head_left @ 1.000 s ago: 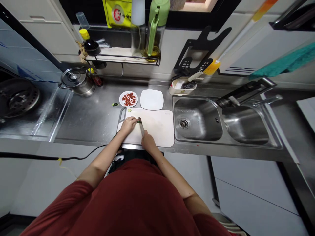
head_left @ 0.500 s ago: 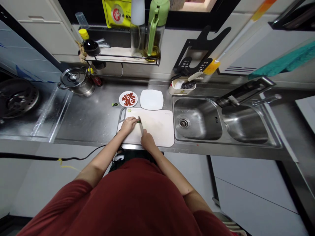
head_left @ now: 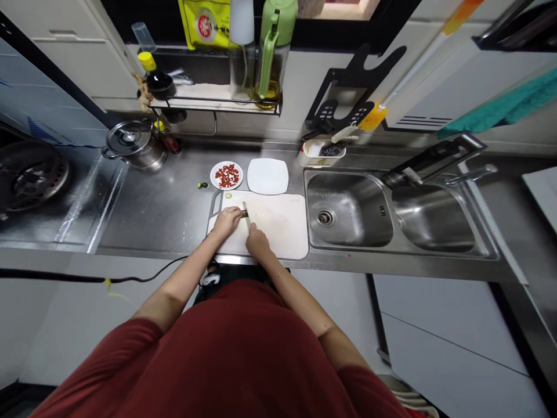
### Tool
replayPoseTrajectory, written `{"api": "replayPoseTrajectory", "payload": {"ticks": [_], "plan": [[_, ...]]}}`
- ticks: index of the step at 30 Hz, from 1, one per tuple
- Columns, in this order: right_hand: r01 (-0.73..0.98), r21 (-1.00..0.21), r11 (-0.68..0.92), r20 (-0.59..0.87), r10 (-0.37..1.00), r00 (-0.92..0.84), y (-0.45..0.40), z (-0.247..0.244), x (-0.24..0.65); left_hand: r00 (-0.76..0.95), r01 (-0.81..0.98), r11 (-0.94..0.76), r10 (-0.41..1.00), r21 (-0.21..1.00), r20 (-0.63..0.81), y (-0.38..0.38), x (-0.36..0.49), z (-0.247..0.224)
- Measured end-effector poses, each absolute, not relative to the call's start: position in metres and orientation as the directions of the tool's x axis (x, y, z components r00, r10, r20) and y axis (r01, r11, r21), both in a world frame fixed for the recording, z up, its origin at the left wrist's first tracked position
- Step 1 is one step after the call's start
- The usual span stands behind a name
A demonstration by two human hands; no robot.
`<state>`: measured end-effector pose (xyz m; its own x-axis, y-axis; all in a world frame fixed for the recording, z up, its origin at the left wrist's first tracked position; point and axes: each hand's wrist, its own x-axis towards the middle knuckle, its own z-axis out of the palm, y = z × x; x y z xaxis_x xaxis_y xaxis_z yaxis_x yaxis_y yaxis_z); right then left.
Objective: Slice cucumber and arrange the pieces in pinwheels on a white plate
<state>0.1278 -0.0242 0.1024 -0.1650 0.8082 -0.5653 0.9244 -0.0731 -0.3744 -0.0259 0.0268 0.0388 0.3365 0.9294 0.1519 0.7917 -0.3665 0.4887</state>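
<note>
My right hand (head_left: 258,241) is closed round the handle of a knife (head_left: 248,222), whose narrow blade points away from me over the white cutting board (head_left: 282,226). Left of the blade, my left hand (head_left: 228,221) has its fingers curled on a small dark green piece of cucumber (head_left: 244,215), mostly hidden by fingers and blade. A pale cucumber slice (head_left: 228,196) lies at the board's far left corner. Small cucumber ends (head_left: 202,185) sit on the steel counter beyond the board.
Behind the board stand a round plate (head_left: 213,174) of chopped red pieces and a white squarish plate (head_left: 267,176). A double sink (head_left: 352,209) adjoins the board on the right. A lidded pot (head_left: 137,151) stands back left, below a shelf (head_left: 204,104) with bottles.
My right hand and the knife have shifted slightly left and away from me. My left hand stays nearly in place on the cucumber.
</note>
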Motion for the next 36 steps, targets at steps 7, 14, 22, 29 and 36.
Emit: {"api": "replayPoseTrajectory", "payload": {"ticks": [7, 14, 22, 29, 36], "plan": [[0.927, -0.371, -0.052, -0.547, 0.819, -0.173, -0.035, 0.098, 0.132, 0.341, 0.793, -0.37, 0.928, 0.485, 0.151, 0.027, -0.026, 0.041], [0.927, -0.371, -0.061, -0.555, 0.815, -0.169, -0.034, 0.098, 0.13, 0.337, 0.778, -0.368, 0.928, 0.51, 0.157, 0.027, -0.025, 0.042], [0.922, -0.381, -0.067, -0.54, 0.826, -0.163, -0.022, 0.092, 0.126, 0.33, 0.784, -0.364, 0.93, 0.503, 0.16, 0.026, -0.024, 0.042], [0.919, -0.389, -0.07, -0.53, 0.832, -0.161, -0.013, 0.093, 0.12, 0.328, 0.779, -0.358, 0.932, 0.514, 0.152, 0.026, -0.025, 0.041], [0.924, -0.375, -0.076, -0.547, 0.823, -0.154, -0.023, 0.093, 0.124, 0.326, 0.786, -0.357, 0.933, 0.505, 0.152, 0.025, -0.024, 0.043]]}}
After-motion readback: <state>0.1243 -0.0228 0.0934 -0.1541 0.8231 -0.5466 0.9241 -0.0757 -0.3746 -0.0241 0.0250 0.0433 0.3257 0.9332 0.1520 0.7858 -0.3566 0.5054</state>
